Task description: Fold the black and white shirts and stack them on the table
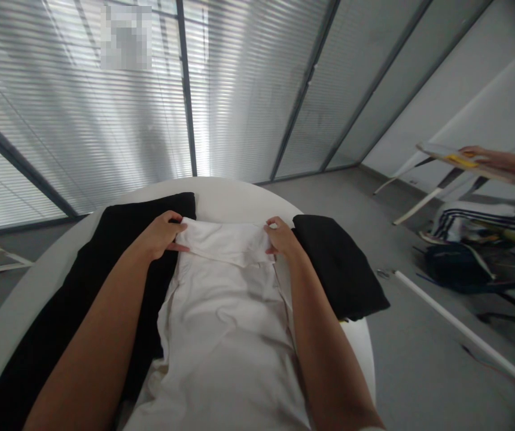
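A white garment point(225, 317) lies lengthwise on the round white table point(239, 194), with its far end folded over in a flat band. My left hand point(166, 234) pinches the left corner of that fold between thumb and fingers. At the opposite corner, my right hand point(280, 236) grips the fold the same way. The cloth between both hands is stretched fairly flat, while wrinkles run across the nearer part. Its near end runs out of view at the bottom. Black cloth point(82, 281) spreads beneath and beside my left arm.
A folded dark garment point(338, 263) sits at the table's right edge, partly overhanging. On the floor to the right are a white pole point(459, 326) and a dark bag point(454, 263). Another person's arm point(508, 163) rests on a separate table. Glass panels with blinds point(248, 78) stand behind.
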The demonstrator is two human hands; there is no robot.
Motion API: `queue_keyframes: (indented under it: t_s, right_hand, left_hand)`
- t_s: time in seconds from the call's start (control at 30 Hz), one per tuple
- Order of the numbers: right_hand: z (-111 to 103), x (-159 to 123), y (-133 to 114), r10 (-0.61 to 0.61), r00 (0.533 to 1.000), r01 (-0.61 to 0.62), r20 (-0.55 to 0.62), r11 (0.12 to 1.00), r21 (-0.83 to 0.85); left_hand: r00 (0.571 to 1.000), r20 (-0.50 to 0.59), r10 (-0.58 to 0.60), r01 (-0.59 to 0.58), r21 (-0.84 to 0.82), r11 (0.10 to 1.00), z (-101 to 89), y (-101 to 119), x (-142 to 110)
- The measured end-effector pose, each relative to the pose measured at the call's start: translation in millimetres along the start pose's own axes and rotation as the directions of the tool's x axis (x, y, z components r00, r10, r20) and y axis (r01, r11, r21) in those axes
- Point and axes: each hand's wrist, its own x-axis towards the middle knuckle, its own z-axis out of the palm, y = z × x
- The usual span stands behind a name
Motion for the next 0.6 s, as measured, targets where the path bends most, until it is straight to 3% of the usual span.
queue_keyframes:
  t_s: [0.23, 0.37, 0.6]
  right_hand:
    - [-2.8, -0.2, -5.8, 0.012, 0.998, -0.024, 0.059, 0.980, 0.198]
    - [-7.7, 0.8, -11.7, -0.015, 0.998, -0.005, 0.053, 0.932, 0.363]
    - [-17.0, -3.2, -18.2, -0.112, 0.991, 0.042, 0.070, 0.768, 0.639]
  left_hand:
    - [0.993, 0.113, 0.035, -0.008, -0.238, 0.971, -6.7, -4.7, 7.3]
    - [0.972, 0.104, 0.210, -0.156, -0.383, 0.911, -7.4, -1.6, 4.9]
    - [0.900, 0.013, 0.436, -0.388, -0.435, 0.813, -8.8, -1.9, 6.9]
